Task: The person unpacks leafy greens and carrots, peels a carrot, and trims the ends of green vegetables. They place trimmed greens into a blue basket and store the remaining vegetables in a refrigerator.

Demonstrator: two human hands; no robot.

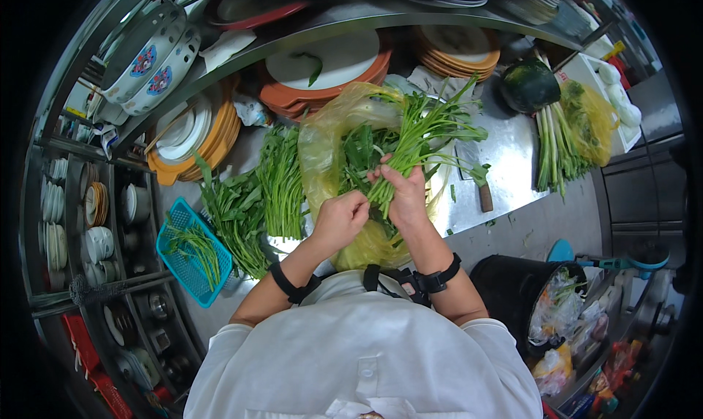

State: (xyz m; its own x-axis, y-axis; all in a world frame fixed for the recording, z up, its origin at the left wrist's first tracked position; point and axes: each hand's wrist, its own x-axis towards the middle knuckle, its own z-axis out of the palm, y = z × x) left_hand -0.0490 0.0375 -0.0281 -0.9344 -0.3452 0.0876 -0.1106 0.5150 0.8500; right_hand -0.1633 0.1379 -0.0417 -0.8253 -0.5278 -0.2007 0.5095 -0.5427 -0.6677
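Note:
My right hand (pixel 406 194) holds a bunch of leafy green stems (pixel 420 139), leaves pointing away from me. Close beside the cut ends of that bunch, my left hand (pixel 341 218) is closed with its fingers curled; whether a stem is pinched in it cannot be told. Under both hands lies an open yellow plastic bag (pixel 318 144) with more greens (pixel 362 147) inside. Left of the bag, a bundle of long-stemmed greens (pixel 281 183) and a pile of broader-leaved greens (pixel 236 216) rest on the steel table. A cleaver's wooden handle (pixel 485 198) shows to the right.
A blue plastic basket (pixel 195 251) with some stems stands at the left. Stacked orange-rimmed plates (pixel 324 62) line the back under a steel shelf (pixel 351 26). Spring onions (pixel 549 150), a dark green gourd or melon (pixel 530 85) and a lined black bin (pixel 511 287) are at the right.

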